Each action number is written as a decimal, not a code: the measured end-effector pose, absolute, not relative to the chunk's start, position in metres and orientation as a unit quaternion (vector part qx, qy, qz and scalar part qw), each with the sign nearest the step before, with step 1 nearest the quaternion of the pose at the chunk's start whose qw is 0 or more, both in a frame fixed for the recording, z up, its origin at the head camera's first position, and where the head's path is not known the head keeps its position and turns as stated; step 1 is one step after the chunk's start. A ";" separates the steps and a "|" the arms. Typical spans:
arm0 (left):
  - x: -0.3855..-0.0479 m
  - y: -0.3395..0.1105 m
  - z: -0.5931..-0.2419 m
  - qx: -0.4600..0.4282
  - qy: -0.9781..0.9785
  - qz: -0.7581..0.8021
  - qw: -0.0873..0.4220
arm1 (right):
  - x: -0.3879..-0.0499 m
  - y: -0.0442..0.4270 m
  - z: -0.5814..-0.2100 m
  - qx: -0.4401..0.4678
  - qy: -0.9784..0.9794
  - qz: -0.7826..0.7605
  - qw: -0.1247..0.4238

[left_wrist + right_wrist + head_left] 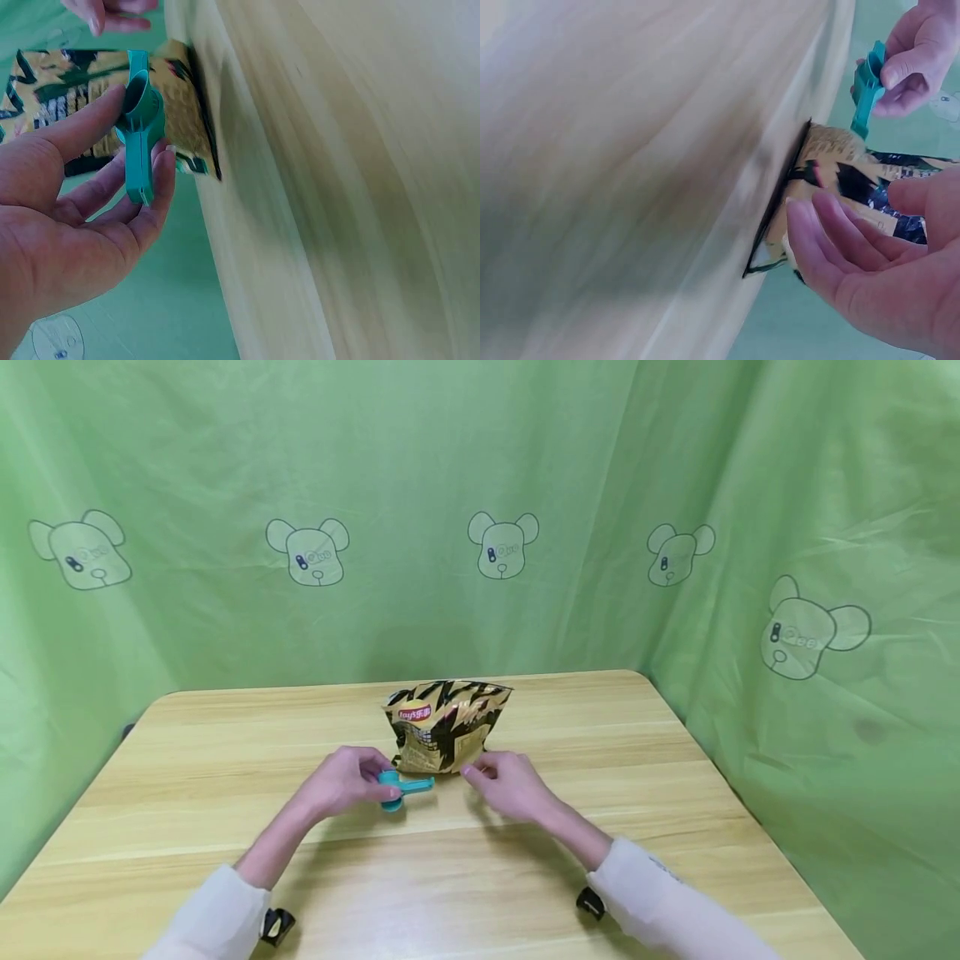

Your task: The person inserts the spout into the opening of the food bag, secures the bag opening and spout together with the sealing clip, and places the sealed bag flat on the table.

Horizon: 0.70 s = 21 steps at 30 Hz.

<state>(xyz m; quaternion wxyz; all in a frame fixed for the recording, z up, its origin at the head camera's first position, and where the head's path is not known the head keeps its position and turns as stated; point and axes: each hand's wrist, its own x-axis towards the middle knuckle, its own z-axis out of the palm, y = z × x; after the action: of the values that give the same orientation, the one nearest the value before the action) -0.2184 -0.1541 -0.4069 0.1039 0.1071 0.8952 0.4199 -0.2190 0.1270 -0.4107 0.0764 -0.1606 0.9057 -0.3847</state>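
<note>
We are seeing a pale wood-grain bench [487,885] with rounded far corners; on it, toward the far edge, a gold-and-black Lay's bag [444,727] is standing upright, its printed front facing us.

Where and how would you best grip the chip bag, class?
Pinch the chip bag, probably best by its upper right corner, from the right: it stands upright, its top flares wide and looks thin, and the right hand is near that side, while the left hand holds the turquoise tool.
</note>
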 end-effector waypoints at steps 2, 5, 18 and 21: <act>-0.217 -0.148 -0.405 0.115 0.891 0.427 0.101 | -0.218 0.124 -0.408 -0.167 0.902 -0.391 0.081; -0.216 -0.139 -0.404 0.121 0.885 0.438 0.101 | -0.218 0.120 -0.406 -0.176 0.895 -0.400 0.088; -0.210 -0.115 -0.402 0.128 0.872 0.464 0.091 | -0.215 0.111 -0.405 -0.185 0.878 -0.429 0.099; -0.210 -0.113 -0.402 0.123 0.871 0.468 0.089 | -0.214 0.111 -0.404 -0.177 0.876 -0.438 0.095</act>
<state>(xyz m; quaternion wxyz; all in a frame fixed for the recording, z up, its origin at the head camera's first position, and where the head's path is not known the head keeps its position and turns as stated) -0.2102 -0.1129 -0.4024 0.0890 0.1228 0.8708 0.4677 -0.2144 0.1107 -0.4042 0.0951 -0.1771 0.8761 -0.4383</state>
